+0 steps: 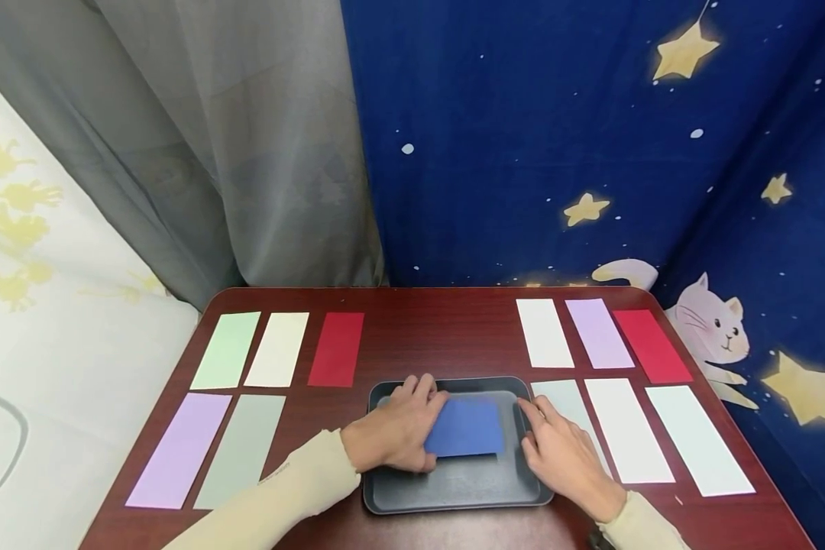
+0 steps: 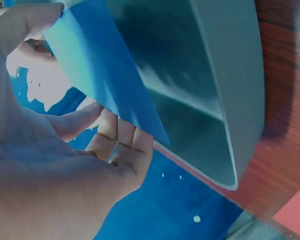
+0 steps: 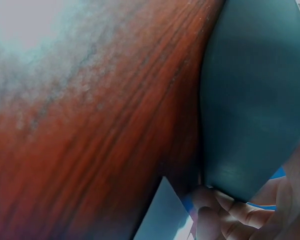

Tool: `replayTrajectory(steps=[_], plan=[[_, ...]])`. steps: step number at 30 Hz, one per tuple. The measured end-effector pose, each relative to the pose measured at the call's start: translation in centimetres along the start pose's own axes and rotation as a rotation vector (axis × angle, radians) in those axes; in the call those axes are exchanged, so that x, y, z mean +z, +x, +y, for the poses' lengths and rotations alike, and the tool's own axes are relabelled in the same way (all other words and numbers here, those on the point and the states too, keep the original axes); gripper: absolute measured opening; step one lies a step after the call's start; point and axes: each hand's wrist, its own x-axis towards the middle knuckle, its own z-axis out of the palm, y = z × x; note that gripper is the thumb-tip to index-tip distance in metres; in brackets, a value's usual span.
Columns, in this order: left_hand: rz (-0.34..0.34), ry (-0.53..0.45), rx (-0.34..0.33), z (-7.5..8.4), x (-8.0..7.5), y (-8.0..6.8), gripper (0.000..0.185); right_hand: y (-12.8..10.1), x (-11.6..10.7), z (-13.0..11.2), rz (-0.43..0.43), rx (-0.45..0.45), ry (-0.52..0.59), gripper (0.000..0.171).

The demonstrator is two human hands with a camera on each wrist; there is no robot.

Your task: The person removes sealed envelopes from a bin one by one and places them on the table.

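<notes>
A blue paper card (image 1: 466,426) is held inside a dark grey tray (image 1: 457,489) at the table's front middle. My left hand (image 1: 399,429) grips the card by its left end. In the left wrist view the thumb lies at one edge of the card (image 2: 107,70) and the fingers at another. The right hand (image 1: 569,451) holds the tray's right rim. From the right wrist view, its curled fingers (image 3: 245,215) touch the tray's outer side (image 3: 250,105); the thumb's contact is hidden there.
Left of the tray lie paper cards: green (image 1: 227,350), cream (image 1: 277,350), red (image 1: 337,349), purple (image 1: 179,451) and grey-green (image 1: 241,451). Several more, including white (image 1: 545,333), purple (image 1: 600,333) and red (image 1: 651,345) ones, lie to the right. Curtains (image 1: 495,153) hang behind the reddish-brown table (image 1: 440,336).
</notes>
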Motion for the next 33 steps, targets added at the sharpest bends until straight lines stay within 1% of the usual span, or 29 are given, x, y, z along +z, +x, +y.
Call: replayTrajectory(steps=[5, 11, 15, 20, 24, 28, 31, 33], plan=[[0.057, -0.034, -0.033, -1.0, -0.7, -1.2, 0.085, 0.0, 0.0, 0.0, 0.001, 0.0, -0.004, 0.048], [0.139, -0.111, -0.083, -2.1, -1.3, -2.9, 0.085, 0.0, -0.1, 0.1, -0.008, 0.009, -0.002, 0.048], [0.163, -0.168, -0.158, -2.8, -1.4, -4.4, 0.087, 0.0, -0.1, 0.1, -0.01, 0.008, 0.002, 0.048], [0.187, -0.197, -0.254, -3.8, -0.9, -6.9, 0.085, 0.0, -0.1, 0.1, -0.018, 0.008, 0.004, 0.048], [0.195, -0.221, -0.318, -4.4, -0.4, -8.9, 0.084, 0.0, -0.1, 0.0, -0.022, 0.008, 0.006, 0.047], [0.199, -0.277, -0.393, -5.0, -0.2, -10.7, 0.084, 0.1, -0.2, 0.0, -0.027, 0.009, 0.011, 0.047], [0.221, -0.308, -0.437, -5.4, 0.1, -11.8, 0.085, 0.1, -0.3, 0.0, -0.029, 0.012, 0.013, 0.047], [0.242, -0.306, -0.469, -5.6, 0.4, -12.5, 0.086, 0.1, -0.2, 0.0, -0.03, 0.016, 0.013, 0.047]])
